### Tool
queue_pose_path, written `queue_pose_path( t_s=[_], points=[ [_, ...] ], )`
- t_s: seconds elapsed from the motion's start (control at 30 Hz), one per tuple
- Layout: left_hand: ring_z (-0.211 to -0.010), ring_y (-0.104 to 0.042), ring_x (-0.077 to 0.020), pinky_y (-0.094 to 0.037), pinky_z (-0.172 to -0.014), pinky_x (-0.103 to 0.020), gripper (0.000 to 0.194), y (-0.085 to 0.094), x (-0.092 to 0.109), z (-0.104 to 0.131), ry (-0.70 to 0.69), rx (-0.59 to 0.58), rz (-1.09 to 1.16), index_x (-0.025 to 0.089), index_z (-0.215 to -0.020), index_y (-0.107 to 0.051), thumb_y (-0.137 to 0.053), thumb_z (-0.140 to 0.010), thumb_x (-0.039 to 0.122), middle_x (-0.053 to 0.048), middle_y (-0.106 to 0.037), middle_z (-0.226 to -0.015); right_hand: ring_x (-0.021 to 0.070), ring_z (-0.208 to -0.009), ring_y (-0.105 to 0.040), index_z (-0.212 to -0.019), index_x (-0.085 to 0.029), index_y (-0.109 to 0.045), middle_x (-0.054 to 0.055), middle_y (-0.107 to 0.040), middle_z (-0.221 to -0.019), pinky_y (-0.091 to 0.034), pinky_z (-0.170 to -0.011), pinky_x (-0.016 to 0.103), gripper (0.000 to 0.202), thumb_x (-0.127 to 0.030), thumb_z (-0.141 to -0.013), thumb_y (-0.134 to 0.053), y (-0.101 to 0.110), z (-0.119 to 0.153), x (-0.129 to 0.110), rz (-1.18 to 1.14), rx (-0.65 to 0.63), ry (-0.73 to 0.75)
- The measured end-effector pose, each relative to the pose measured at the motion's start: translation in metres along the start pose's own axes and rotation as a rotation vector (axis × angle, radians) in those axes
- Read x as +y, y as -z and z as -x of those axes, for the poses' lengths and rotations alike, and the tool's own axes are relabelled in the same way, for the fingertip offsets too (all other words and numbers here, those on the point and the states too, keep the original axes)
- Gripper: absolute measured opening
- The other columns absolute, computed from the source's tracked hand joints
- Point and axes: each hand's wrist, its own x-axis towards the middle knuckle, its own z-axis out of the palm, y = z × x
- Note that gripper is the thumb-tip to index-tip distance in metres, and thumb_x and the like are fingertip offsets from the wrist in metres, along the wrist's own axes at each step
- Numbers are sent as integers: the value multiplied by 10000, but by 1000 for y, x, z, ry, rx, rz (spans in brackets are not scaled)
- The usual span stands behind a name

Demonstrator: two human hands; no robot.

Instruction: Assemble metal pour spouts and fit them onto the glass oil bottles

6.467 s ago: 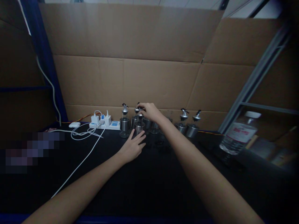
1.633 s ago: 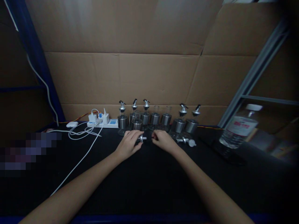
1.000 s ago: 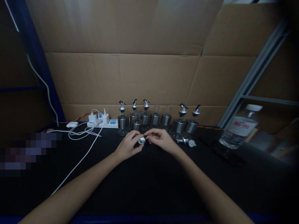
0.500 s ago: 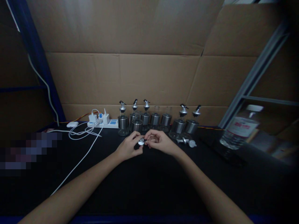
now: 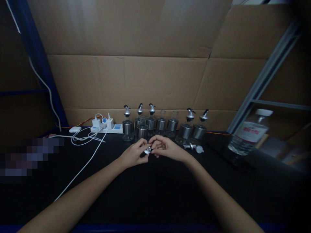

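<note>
Between thumb and fingers, my left hand (image 5: 133, 154) grips a small silver pour spout (image 5: 147, 150), its round face showing. My right hand (image 5: 167, 149) pinches the dark end of the same spout from the other side; the fingers partly hide it. Just behind my hands stands a glass oil bottle with a steel sleeve (image 5: 142, 132) and no spout on its neck. Loose silver pour spouts (image 5: 199, 149) lie on the black tabletop (image 5: 155, 194) to the right of my right hand.
Several more sleeved oil bottles (image 5: 186, 131) line the cardboard wall (image 5: 157, 84), some with spouts, some with open necks. At left are a power strip (image 5: 118, 128) with chargers and a white cable (image 5: 88, 160). A large clear plastic bottle (image 5: 249, 136) stands at right.
Both hands keep hold of the pour spout, which has dipped slightly lower. My right fingers have shifted a little around it. The bottles stay where they were.
</note>
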Motion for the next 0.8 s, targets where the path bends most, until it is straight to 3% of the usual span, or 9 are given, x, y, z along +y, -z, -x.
queue_pose_path(
  t_s=[0.2, 0.4, 0.63, 0.8],
  points=[
    [-849, -506, -146, -454, -716, -250, 263, -2, -1, 1, -30, -42, 32, 163, -976, -509, -482, -717, 203, -75, -452, -1000, 80, -588, -544, -1007, -133, -461, 12, -564, -738, -452, -590, 253, 335, -275, -715, -543, 2, 2, -3, -34, -162, -49],
    [-855, -494, -140, -441, -720, -243, 254, -1, -1, 0, -24, -19, 128, 167, -974, -518, -494, -725, 210, -70, -466, -986, 78, -588, -544, -1035, -134, -461, 13, -566, -733, -443, -593, 249, 348, -249, -718, -548, 2, 2, -2, -26, -160, -34],
    [-689, -498, -112, -423, -635, -230, 230, -2, 0, -3, 90, 96, 243, 154, -916, -565, -549, -705, 244, -36, -525, -809, 79, -606, -544, -1019, -134, -492, 34, -579, -778, -458, -606, 252, 321, -266, -729, -531, 1, 2, -4, 6, -160, -37],
    [-639, -486, -105, -403, -600, -214, 163, -1, 1, -5, 101, 40, 294, 144, -790, -599, -577, -677, 259, -9, -507, -693, 83, -598, -553, -1048, -135, -481, 41, -593, -766, -462, -597, 253, 342, -257, -732, -527, 1, 3, -5, 28, -201, -53]
  ],
)
